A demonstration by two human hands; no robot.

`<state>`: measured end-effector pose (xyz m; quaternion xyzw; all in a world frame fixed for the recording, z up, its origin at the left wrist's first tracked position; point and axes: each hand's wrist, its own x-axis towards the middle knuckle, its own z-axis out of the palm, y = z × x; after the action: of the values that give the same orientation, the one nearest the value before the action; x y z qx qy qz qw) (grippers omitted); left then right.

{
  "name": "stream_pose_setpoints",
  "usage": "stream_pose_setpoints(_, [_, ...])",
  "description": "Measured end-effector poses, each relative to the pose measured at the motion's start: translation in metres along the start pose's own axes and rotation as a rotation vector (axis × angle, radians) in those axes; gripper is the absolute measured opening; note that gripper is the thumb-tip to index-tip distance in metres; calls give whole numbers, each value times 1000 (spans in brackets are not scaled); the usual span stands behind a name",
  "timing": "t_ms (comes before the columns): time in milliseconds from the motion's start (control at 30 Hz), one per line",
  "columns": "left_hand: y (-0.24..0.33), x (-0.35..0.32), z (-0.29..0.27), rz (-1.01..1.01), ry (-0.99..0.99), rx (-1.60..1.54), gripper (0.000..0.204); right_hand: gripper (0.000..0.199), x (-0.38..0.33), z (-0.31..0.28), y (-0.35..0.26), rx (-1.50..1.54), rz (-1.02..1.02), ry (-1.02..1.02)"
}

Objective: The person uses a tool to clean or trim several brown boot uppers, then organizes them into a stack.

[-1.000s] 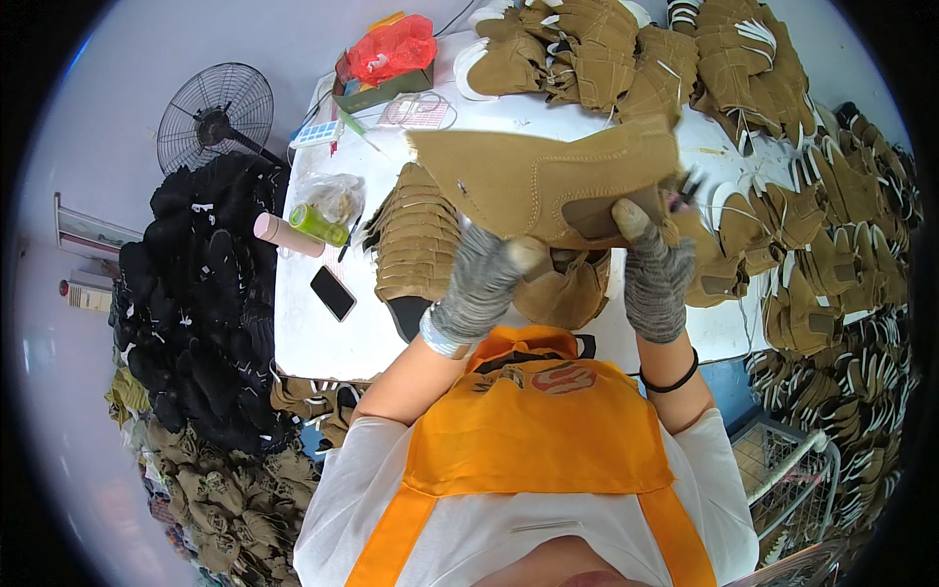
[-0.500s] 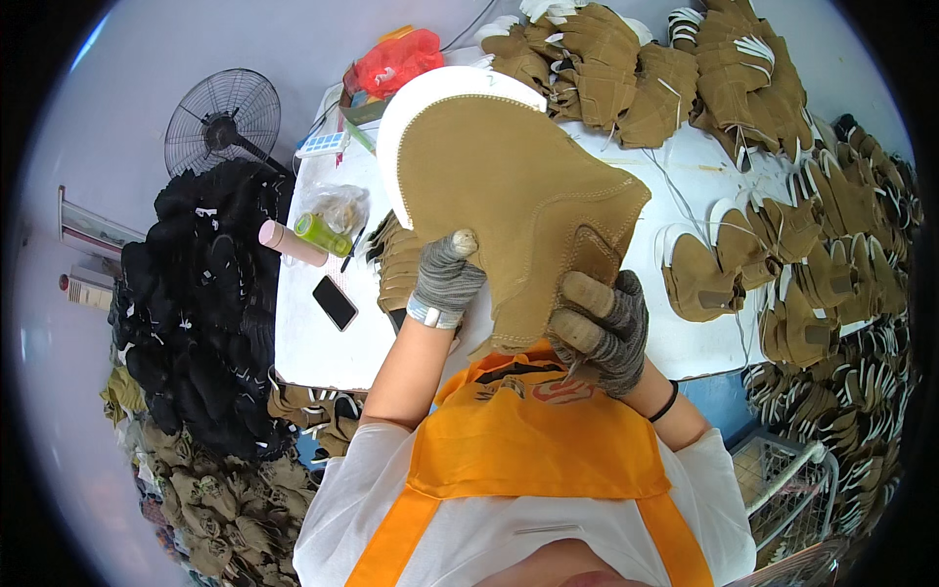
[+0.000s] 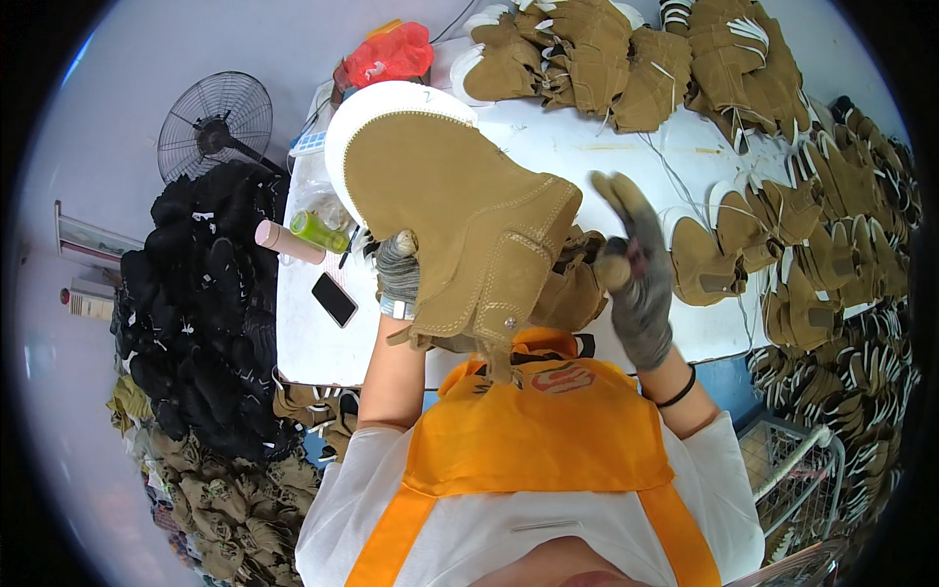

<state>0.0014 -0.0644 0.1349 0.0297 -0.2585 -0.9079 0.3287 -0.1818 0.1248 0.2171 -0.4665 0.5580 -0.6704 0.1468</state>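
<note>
A tan shoe upper (image 3: 440,196) with a white curved toe edge and stitched seams is raised above the table. My left hand (image 3: 398,272), in a grey knit glove, grips it at its left side; most of the fingers are hidden behind the leather. Off to the right of the upper, my right hand (image 3: 638,274) wears a similar glove with tan fingertips. Its fingers are stretched out and apart, touching nothing. Between the two hands, partly behind the raised upper, more tan leather pieces (image 3: 570,293) lie on the white table.
Tan upper stacks (image 3: 606,68) line the table's far edge, with more uppers (image 3: 704,259) at the right. On the left of the white table (image 3: 313,357) lie a phone (image 3: 335,299), a pink bottle (image 3: 290,242) and a green bottle (image 3: 320,233). Black pieces (image 3: 201,303) are heaped beside it.
My right hand has let go of the upper and moved right, its fingers now spread. The upper has shifted left in my left hand and turned, uncovering tan pieces on the table.
</note>
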Motion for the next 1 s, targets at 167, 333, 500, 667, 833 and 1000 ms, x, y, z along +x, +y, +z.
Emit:
stream_pose_setpoints(167, [-9,1,3,-44,9,-44,55,58,15,-10,9,415,599,-360])
stream_pose_setpoints(333, [-17,6,22,45,68,-142,48,50,26,-5,-1,356,745,-304])
stream_pose_setpoints(500, [-24,4,36,13,30,-93,50,49,15,3,-7,341,623,-264])
stream_pose_setpoints(667, [-28,7,51,-82,50,-107,51,49,8,5,-3,341,542,-286])
stream_pose_setpoints(833, [-55,12,33,56,237,64,53,51,2,12,10,470,517,-13])
stream_pose_setpoints(1000, [-66,2,46,556,423,793,54,53,11,1,20,352,308,146])
